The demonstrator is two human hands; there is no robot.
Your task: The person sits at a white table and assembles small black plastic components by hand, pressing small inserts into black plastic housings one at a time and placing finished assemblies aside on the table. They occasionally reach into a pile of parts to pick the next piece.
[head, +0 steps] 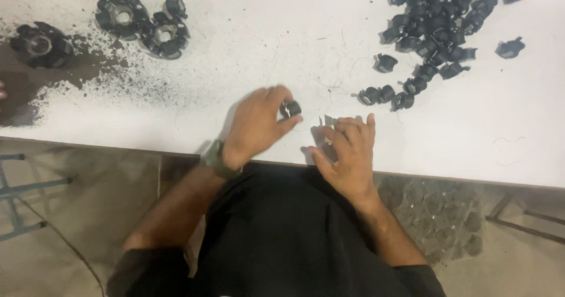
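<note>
Overhead, white table [247,55]; black dust [88,73]

The left hand [256,126] covers most of the small black part [291,108] in its fingers [281,94], so its shape cannot be told. The right hand [347,153] hides what it holds; only a thin grey tip [327,120] shows, blurred. The pile of black parts [438,20] is cut by the top edge, its pieces too small to tell apart. At the left edge, a fingertip [2,91] barely shows.
</note>
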